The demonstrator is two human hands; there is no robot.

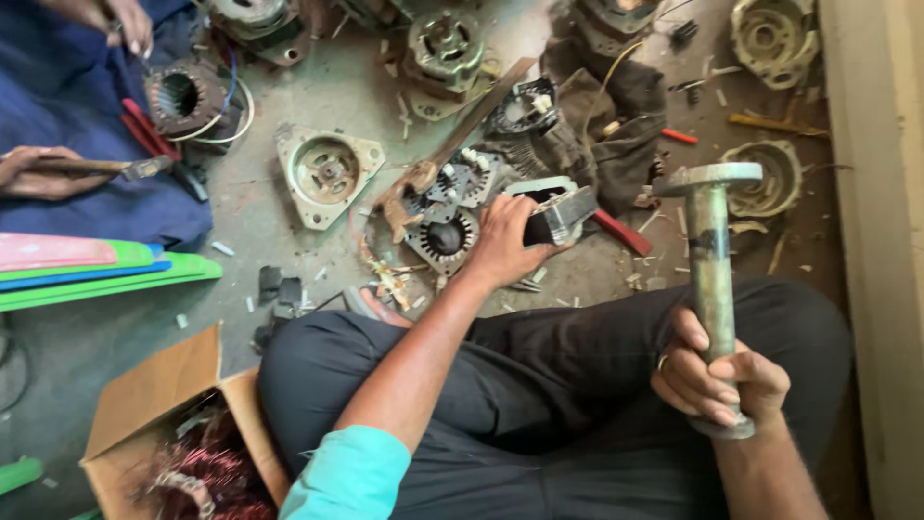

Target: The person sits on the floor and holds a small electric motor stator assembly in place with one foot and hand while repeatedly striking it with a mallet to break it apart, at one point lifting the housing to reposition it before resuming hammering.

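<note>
Motor parts cover the floor (289, 221) around the seated person. The left hand (502, 246) clasps a dark metal block (558, 216) just above a stator core (445, 237); the right hand (717, 377) grips a heavy metal hammer (714, 241) upright over the knee. A cardboard box (159, 395) already holds copper windings (217, 472), while several motor housings (329, 171) lie unstripped, so the work seems midway.
</note>
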